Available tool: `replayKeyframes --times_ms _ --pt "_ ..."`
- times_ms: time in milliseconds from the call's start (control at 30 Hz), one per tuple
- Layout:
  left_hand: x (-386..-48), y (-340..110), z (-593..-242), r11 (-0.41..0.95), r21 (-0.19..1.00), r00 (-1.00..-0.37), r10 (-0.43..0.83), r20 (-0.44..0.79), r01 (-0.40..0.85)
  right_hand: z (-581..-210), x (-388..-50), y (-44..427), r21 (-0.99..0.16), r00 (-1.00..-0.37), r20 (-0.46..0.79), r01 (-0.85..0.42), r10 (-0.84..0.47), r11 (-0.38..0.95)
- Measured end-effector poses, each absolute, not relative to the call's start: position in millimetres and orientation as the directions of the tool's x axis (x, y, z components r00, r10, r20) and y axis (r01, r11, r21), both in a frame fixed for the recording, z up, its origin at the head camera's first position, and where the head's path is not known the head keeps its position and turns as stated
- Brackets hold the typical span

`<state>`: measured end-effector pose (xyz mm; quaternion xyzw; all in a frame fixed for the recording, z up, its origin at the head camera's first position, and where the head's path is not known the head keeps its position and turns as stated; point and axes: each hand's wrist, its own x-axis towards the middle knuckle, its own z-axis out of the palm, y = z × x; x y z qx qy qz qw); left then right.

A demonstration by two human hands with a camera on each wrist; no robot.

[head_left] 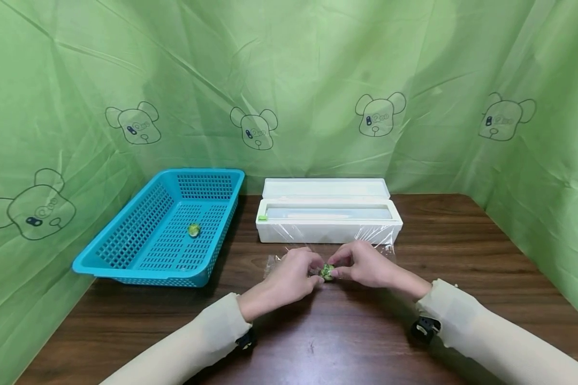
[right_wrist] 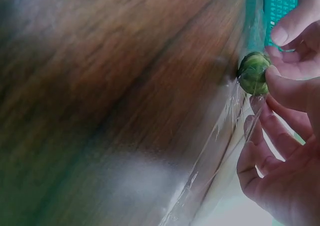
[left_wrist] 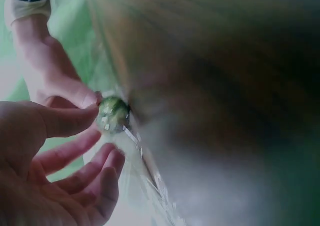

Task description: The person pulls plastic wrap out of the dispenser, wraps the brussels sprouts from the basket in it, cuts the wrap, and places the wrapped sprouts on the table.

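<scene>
A dark brown wood-grain table (head_left: 462,240) gives broad passage right of the long white box with a raised lid (head_left: 329,233). Left of it, only a narrow strip separates the box from the blue perforated plastic basket (head_left: 149,274), whose top is open from above. Clear, crinkled plastic film (head_left: 386,248) blocks the way between box and hands. The person's left hand (head_left: 294,275) and right hand (head_left: 371,264) nearly meet; bare wood lies between their forearms. Green printed fabric (head_left: 318,53) walls off the back and both sides.
</scene>
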<state>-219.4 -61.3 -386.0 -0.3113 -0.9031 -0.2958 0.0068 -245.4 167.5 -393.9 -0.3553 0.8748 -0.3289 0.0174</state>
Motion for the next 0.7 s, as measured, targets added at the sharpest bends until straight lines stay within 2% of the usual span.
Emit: replayKeyframes --times_ms 433,700 --pt "-236 -43 -388 0.691 0.497 -0.835 0.53 0.146 0.525 -394 -248 170 -0.582 -0.78 0.192 -0.579 -0.595 0.571" --pt "-244 -42 -388 0.723 0.465 -0.847 0.515 0.131 0.511 -396 -247 169 -0.527 -0.784 0.256 -0.604 -0.566 0.598"
